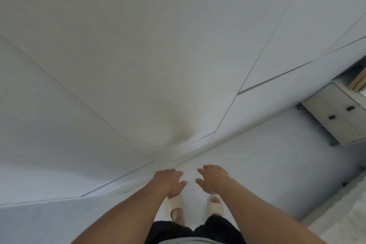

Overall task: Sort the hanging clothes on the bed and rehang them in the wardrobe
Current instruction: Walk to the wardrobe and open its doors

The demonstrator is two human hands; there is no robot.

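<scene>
The person stands facing the closed wardrobe, whose flat white door panels fill the upper and centre frame. No clothes, hangers or bed appear in view; their location cannot be determined. Judged from this, the step in hand is access to the wardrobe, either to begin removing garments or to open it for rehanging; which of the two cannot be told.

Both forearms extend forward from the lower frame toward the base of the doors. The left hand is at lower centre, palm down, fingers loosely spread, holding nothing. The right hand is just beside it, also released, fingers relaxed and slightly curved, holding nothing. The hands are near each other but apart, and neither visibly touches a door.

The doors show no handles, only thin seams. The next move probably calls for finding a door edge or pressing a panel to release it.

Two slippers rest on the pale floor below the hands. A cabinet stands at right.
</scene>
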